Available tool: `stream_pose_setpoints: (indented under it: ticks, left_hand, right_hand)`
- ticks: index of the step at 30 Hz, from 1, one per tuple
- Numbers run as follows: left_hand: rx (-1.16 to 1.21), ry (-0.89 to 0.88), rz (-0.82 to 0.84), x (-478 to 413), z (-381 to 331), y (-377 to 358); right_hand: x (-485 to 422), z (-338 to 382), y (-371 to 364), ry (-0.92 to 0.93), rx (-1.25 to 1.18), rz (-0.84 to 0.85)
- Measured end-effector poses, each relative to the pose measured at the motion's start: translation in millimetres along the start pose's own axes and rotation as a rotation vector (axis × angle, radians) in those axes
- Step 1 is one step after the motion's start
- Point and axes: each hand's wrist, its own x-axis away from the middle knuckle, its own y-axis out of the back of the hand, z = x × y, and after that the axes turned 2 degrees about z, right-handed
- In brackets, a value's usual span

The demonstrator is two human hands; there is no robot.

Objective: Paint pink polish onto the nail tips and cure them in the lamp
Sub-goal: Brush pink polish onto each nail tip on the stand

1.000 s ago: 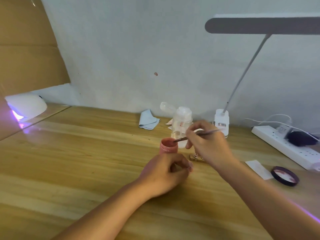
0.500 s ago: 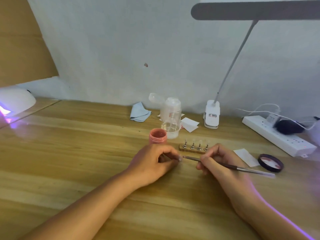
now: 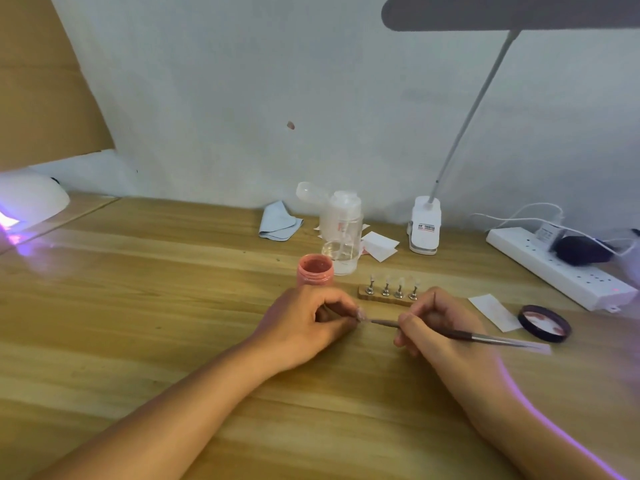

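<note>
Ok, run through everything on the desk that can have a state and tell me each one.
polish jar: open, lid off
jar lid: off, lying inside-up on the table
curing lamp: lit, glowing purple
pump bottle: cap flipped open, liquid low
left hand: pinching a nail tip
right hand: holding the brush, bristles at that tip
wooden stand: four tips upright, apparently unpainted
power strip: dark plug inserted

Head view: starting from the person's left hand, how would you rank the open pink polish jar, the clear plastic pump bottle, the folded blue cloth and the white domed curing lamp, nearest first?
1. Open pink polish jar, just behind the left hand.
2. Clear plastic pump bottle, behind the jar, slightly right.
3. Folded blue cloth, farther back, by the wall.
4. White domed curing lamp, at the far left edge.
</note>
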Motion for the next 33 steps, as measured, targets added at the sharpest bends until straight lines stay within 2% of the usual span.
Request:
stream_pose_setpoints:
  ticks: [4, 9, 13, 17, 19, 23, 25, 28, 33]
  left_hand:
    - [-0.011, 0.021, -0.002, 0, 0, 3]
    - [-0.031, 0.034, 0.020, 0, -2, 2]
    - [-0.034, 0.030, 0.027, 0, -2, 3]
    - [-0.043, 0.020, 0.028, -1, -3, 2]
    - [-0.040, 0.029, 0.030, -1, -3, 0]
    - [-0.031, 0.015, 0.031, -1, -2, 0]
    - [-0.014, 0.008, 0.029, -1, -1, -1]
    - [0.018, 0.010, 0.019, -2, 1, -2]
    - [0.010, 0.021, 0.001, -3, 3, -1]
  right_hand:
    - [1, 17, -4, 0.137, -0.015, -0.093]
    - [-29, 50, -18, 0.031, -0.041, 0.061]
    - [-75, 64, -38, -0.113, 0.235, 0.155]
    - [-98, 56, -59, -0.151, 0.528, 0.207]
    - [-101, 52, -65, -0.176, 0.596, 0.206]
    - [-95, 56, -58, -0.137, 0.485, 0.075]
    - [-86, 57, -47, -0.135, 0.303, 0.033]
    - [-65, 50, -32, -0.199, -0.047, 0.084]
    - [-50, 33, -19, -0.240, -0.206, 0.121]
